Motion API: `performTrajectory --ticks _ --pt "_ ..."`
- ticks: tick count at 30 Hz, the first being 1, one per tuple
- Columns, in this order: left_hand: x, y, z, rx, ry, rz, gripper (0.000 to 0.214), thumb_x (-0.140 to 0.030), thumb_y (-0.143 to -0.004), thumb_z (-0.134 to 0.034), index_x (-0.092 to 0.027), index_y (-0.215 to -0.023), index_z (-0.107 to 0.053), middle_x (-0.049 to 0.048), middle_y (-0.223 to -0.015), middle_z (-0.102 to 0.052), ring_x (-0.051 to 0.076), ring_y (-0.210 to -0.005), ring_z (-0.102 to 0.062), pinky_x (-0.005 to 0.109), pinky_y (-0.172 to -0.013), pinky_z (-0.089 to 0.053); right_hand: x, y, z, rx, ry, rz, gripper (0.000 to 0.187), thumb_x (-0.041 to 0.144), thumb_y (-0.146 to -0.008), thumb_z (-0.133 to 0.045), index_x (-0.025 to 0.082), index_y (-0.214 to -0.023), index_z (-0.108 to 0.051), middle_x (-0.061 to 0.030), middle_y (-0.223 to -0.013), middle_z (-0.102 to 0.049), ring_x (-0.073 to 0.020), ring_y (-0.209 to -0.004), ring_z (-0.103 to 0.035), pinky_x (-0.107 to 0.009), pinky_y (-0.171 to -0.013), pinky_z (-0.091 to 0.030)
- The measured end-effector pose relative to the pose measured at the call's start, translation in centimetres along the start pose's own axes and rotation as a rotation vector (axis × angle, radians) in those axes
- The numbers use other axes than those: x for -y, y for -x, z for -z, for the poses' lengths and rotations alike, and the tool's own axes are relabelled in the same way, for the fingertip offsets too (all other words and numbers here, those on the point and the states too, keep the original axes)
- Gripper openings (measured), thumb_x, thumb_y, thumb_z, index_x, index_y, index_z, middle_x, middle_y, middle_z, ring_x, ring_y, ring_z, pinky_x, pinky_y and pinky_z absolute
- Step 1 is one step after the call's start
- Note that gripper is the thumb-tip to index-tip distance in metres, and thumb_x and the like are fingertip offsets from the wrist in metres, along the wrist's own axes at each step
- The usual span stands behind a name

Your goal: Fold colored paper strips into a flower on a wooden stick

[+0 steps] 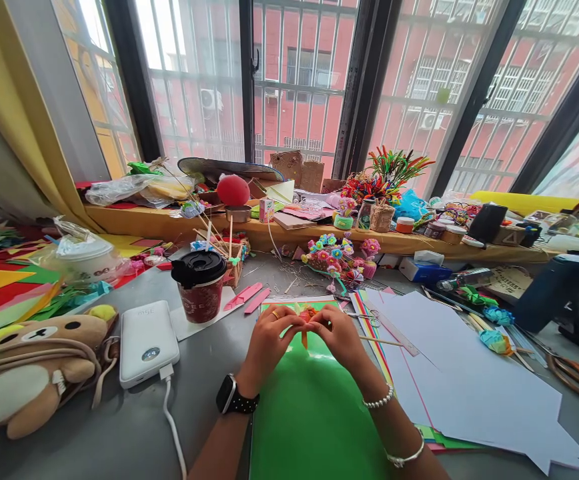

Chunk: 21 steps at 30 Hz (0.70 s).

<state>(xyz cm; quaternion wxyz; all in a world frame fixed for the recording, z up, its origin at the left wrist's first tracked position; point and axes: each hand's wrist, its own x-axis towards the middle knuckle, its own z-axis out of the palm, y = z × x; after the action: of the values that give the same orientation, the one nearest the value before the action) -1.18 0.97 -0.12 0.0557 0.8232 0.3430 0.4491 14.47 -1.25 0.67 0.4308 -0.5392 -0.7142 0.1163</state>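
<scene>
My left hand (268, 345) and my right hand (339, 338) meet over a bright green paper sheet (309, 413) on the grey table. Both pinch a small orange paper piece (306, 322) between their fingertips; most of it is hidden by the fingers. A black watch sits on my left wrist and bead bracelets on my right. A thin wooden stick (379, 342) lies just right of my right hand.
A coffee cup with black lid (200, 285), a white power bank (146, 341) with cable and a bear-shaped pouch (24, 373) stand left. White paper sheets (464, 380) spread right. Paper flowers (337, 259), coloured sheets and craft clutter fill the sill behind.
</scene>
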Motion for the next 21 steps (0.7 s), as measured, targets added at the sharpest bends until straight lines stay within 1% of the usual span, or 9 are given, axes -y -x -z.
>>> performTrajectory --ticks 5,10,14,17,21 --pt "0.01 -0.22 0.23 0.054 0.084 0.091 0.014 -0.027 -0.077 -0.054 -0.020 -0.083 -0.065 0.0041 -0.078 -0.060 0.018 -0.081 -0.055 0.032 -0.073 -0.045 -0.07 0.05 -0.03 -0.039 0.144 0.096 0.014 0.026 -0.077 -0.057 0.017 -0.068 -0.060 -0.0030 -0.071 -0.056 -0.0155 -0.066 -0.054 -0.025 -0.058 -0.041" --pt "0.28 -0.24 0.23 0.054 0.067 0.068 0.014 -0.025 -0.077 -0.053 -0.020 -0.082 -0.065 0.0049 -0.080 -0.058 0.018 -0.080 -0.054 0.034 -0.072 -0.046 0.12 0.21 -0.06 -0.086 0.257 0.188 0.018 0.028 -0.082 -0.050 0.017 -0.072 -0.060 -0.0053 -0.074 -0.057 -0.0175 -0.068 -0.054 -0.027 -0.059 -0.042" --pt "0.40 -0.19 0.10 0.025 0.087 0.048 0.013 -0.021 -0.077 -0.052 -0.020 -0.079 -0.065 0.0042 -0.078 -0.059 0.017 -0.077 -0.055 0.031 -0.070 -0.047 0.19 0.24 -0.22 -0.089 0.299 0.255 0.023 0.030 -0.085 -0.045 0.017 -0.073 -0.059 -0.0068 -0.074 -0.057 -0.0189 -0.071 -0.054 -0.029 -0.061 -0.043" --pt "0.35 -0.11 -0.02 0.000 0.077 0.031 0.016 -0.019 -0.078 -0.050 -0.020 -0.079 -0.065 0.0044 -0.077 -0.060 0.016 -0.074 -0.056 0.030 -0.067 -0.047 0.18 0.23 -0.23 -0.082 0.293 0.260 0.021 0.030 -0.084 -0.046 0.017 -0.076 -0.060 -0.0069 -0.076 -0.057 -0.0190 -0.072 -0.054 -0.030 -0.062 -0.043" --pt "0.20 0.01 -0.12 -0.027 0.019 0.015 0.018 -0.018 -0.080 -0.048 -0.019 -0.080 -0.065 0.0052 -0.079 -0.061 0.017 -0.073 -0.056 0.030 -0.068 -0.047 0.12 0.24 -0.18 -0.077 0.254 0.233 0.013 0.027 -0.081 -0.052 0.017 -0.077 -0.060 -0.0061 -0.077 -0.057 -0.0185 -0.072 -0.055 -0.029 -0.062 -0.044"
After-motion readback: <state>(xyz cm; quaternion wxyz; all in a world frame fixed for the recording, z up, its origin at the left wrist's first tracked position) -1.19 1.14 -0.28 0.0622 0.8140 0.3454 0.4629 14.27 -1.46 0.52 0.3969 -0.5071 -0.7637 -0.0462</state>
